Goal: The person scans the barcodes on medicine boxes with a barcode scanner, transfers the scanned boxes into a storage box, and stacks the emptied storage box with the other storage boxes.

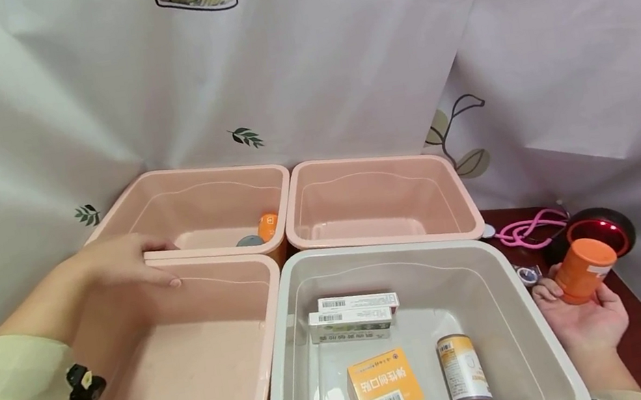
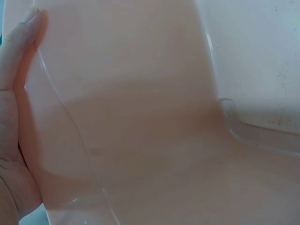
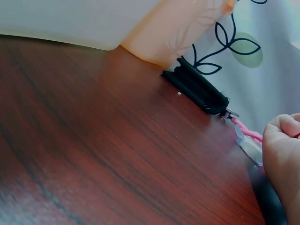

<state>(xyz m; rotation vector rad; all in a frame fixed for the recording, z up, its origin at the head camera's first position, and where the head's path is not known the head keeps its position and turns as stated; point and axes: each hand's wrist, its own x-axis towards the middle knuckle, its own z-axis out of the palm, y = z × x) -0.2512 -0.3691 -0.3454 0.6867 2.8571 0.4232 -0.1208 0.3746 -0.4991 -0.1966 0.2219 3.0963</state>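
My right hand point(image 1: 590, 322) grips an orange cylindrical bottle point(image 1: 586, 269) with a white label at the far right. The bottle is tilted, in front of a round black device point(image 1: 613, 224) with glowing red lights. My left hand point(image 1: 124, 260) holds the back rim of the front-left pink bin point(image 1: 195, 357). In the left wrist view its thumb point(image 2: 21, 42) lies along the bin's inner wall, while the other fingers are mostly hidden behind the rim. The right wrist view catches only part of my right hand point(image 3: 283, 154) at its edge; the bottle is outside that view.
A grey bin point(image 1: 486, 265) holds white boxes point(image 1: 351, 323), an orange box point(image 1: 383, 384) and a bottle point(image 1: 464, 372). Behind stand two pink bins; the left one point(image 1: 193, 177) contains an orange item point(image 1: 267, 227). A pink cord point(image 1: 527, 231) lies by the device.
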